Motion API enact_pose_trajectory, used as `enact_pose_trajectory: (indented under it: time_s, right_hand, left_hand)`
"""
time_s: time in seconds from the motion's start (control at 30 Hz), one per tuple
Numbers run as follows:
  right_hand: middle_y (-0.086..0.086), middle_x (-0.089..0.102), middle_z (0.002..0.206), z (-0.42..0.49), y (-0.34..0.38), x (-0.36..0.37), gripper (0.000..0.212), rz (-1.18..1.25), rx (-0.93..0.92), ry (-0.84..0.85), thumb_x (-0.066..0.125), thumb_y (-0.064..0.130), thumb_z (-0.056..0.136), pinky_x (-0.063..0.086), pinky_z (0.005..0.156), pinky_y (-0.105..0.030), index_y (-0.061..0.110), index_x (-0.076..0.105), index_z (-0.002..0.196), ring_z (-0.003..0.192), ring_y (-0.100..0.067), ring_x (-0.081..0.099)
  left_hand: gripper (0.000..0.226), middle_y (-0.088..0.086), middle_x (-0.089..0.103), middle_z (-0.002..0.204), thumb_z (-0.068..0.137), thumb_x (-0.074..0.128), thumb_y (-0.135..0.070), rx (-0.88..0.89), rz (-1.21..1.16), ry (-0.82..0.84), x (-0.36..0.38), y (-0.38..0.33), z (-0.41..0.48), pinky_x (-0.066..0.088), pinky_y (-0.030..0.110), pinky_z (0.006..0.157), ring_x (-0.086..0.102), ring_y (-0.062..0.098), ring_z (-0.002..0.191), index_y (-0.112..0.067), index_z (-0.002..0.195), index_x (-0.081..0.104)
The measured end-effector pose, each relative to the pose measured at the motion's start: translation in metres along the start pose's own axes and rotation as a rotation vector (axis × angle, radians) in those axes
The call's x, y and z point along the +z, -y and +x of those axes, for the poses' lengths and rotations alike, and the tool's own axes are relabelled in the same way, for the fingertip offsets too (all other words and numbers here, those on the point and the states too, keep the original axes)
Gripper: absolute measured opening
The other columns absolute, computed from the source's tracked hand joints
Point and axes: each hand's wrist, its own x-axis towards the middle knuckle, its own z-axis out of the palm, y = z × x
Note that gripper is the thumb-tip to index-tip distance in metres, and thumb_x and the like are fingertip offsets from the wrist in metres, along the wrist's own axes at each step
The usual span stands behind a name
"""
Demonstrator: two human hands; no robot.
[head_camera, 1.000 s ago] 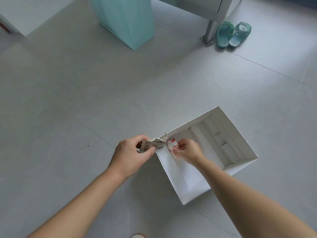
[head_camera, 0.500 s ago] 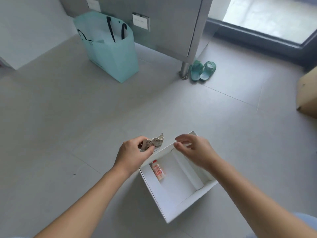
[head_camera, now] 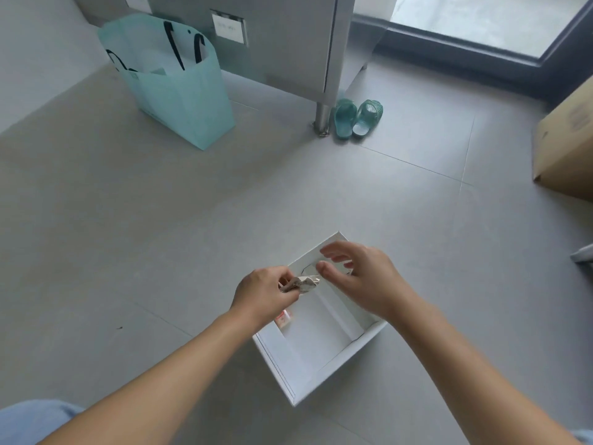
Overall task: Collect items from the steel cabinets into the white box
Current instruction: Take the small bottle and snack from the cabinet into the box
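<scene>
Open white cardboard box [head_camera: 324, 374] sits on the grey tiled floor [head_camera: 160, 236], lower centre of frame. Small pink-and-white bottle [head_camera: 283, 318] lies inside it, against the left wall. Left hand [head_camera: 261, 295] above the box's left edge, grip pinched on a crumpled printed paper packet [head_camera: 305, 283]. Right hand [head_camera: 361, 279] hovers over the box's far corner, fingers spread, holding nothing. Farther up: teal paper bag with black handles [head_camera: 179, 88] upper left, teal slippers [head_camera: 357, 118] beside the steel cabinet's [head_camera: 288, 40] leg, brown cardboard carton [head_camera: 568, 146] at right edge.
</scene>
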Motion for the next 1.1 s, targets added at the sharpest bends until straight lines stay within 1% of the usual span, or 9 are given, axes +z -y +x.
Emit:
enact_pose_trajectory:
  time_s: [0.1, 0.27, 0.37, 0.43, 0.57, 0.67, 0.8, 1.0, 1.1]
  right_hand:
    - [0.016, 0.072, 0.109, -0.002, -0.009, 0.009, 0.057, 0.041, 0.049, 0.008, 0.048, 0.070, 0.080, 0.055, 0.093, -0.033, 0.030, 0.070, 0.115, 0.104, 0.002, 0.066]
    - [0.017, 0.072, 0.105, -0.009, -0.020, 0.011, 0.057, 0.072, 0.083, 0.004, 0.047, 0.073, 0.080, 0.054, 0.093, -0.032, 0.031, 0.069, 0.112, 0.102, 0.002, 0.066]
    - [0.018, 0.072, 0.103, -0.012, -0.028, 0.008, 0.051, 0.081, 0.096, 0.005, 0.051, 0.070, 0.083, 0.055, 0.092, -0.033, 0.031, 0.070, 0.110, 0.099, 0.002, 0.066]
    - [0.018, 0.072, 0.101, -0.013, -0.031, 0.008, 0.049, 0.077, 0.098, 0.000, 0.053, 0.069, 0.083, 0.055, 0.090, -0.034, 0.030, 0.070, 0.108, 0.097, 0.002, 0.067]
    - [0.014, 0.073, 0.105, -0.008, -0.031, 0.008, 0.035, 0.084, 0.099, -0.008, 0.063, 0.054, 0.092, 0.055, 0.092, -0.034, 0.026, 0.071, 0.112, 0.098, -0.001, 0.067]
    - [0.012, 0.073, 0.109, -0.002, -0.028, 0.009, 0.036, 0.083, 0.087, -0.003, 0.062, 0.052, 0.093, 0.054, 0.094, -0.034, 0.025, 0.070, 0.115, 0.101, -0.003, 0.068]
    - [0.010, 0.073, 0.113, 0.004, -0.023, 0.012, 0.037, 0.033, 0.085, 0.041, 0.060, 0.052, 0.095, 0.052, 0.095, -0.031, 0.024, 0.069, 0.117, 0.106, -0.006, 0.066]
    - [0.010, 0.073, 0.114, 0.005, -0.019, 0.018, 0.038, 0.006, 0.060, 0.078, 0.059, 0.052, 0.094, 0.052, 0.097, -0.035, 0.023, 0.069, 0.117, 0.107, -0.008, 0.066]
    - [0.009, 0.073, 0.115, 0.004, -0.020, 0.018, 0.037, 0.008, 0.058, 0.081, 0.060, 0.051, 0.095, 0.052, 0.097, -0.034, 0.023, 0.069, 0.118, 0.107, -0.009, 0.067]
  left_hand:
    - [0.018, -0.009, 0.069, 0.079, 0.076, 0.064, -0.045, 0.000, 0.089, 0.023, 0.018, -0.004, 0.006, 0.049, 0.030, 0.067, 0.065, 0.016, 0.081, -0.028, 0.084, 0.065]
    - [0.027, -0.002, 0.066, 0.080, 0.083, 0.061, -0.051, -0.087, 0.171, -0.048, 0.047, -0.007, 0.015, 0.035, 0.030, 0.062, 0.063, 0.026, 0.083, -0.025, 0.077, 0.055]
    - [0.028, -0.005, 0.070, 0.091, 0.083, 0.062, -0.052, -0.076, 0.217, -0.056, 0.054, 0.005, 0.016, 0.040, 0.029, 0.066, 0.064, 0.022, 0.089, -0.025, 0.091, 0.065]
    - [0.029, -0.011, 0.069, 0.092, 0.081, 0.067, -0.053, -0.059, 0.138, -0.018, 0.054, 0.010, 0.016, 0.047, 0.029, 0.074, 0.064, 0.015, 0.090, -0.029, 0.098, 0.068]
    - [0.027, -0.015, 0.070, 0.089, 0.081, 0.066, -0.051, 0.008, 0.035, 0.026, 0.046, 0.011, 0.018, 0.052, 0.031, 0.081, 0.066, 0.008, 0.087, -0.030, 0.098, 0.070]
    - [0.032, -0.015, 0.072, 0.098, 0.084, 0.054, -0.053, 0.027, 0.092, 0.010, 0.031, 0.013, 0.022, 0.053, 0.032, 0.083, 0.067, 0.010, 0.094, -0.032, 0.102, 0.070]
    - [0.029, -0.014, 0.070, 0.110, 0.091, 0.053, -0.046, 0.068, 0.203, -0.004, 0.019, 0.017, 0.018, 0.050, 0.031, 0.083, 0.064, 0.015, 0.101, -0.029, 0.110, 0.068]
    - [0.023, -0.011, 0.071, 0.100, 0.090, 0.053, -0.043, 0.076, 0.192, -0.004, 0.027, 0.025, 0.007, 0.049, 0.030, 0.077, 0.065, 0.014, 0.095, -0.029, 0.101, 0.068]
    - [0.020, -0.015, 0.071, 0.095, 0.089, 0.054, -0.043, 0.083, 0.144, -0.034, 0.024, 0.028, 0.003, 0.051, 0.029, 0.076, 0.066, 0.009, 0.090, -0.029, 0.093, 0.068]
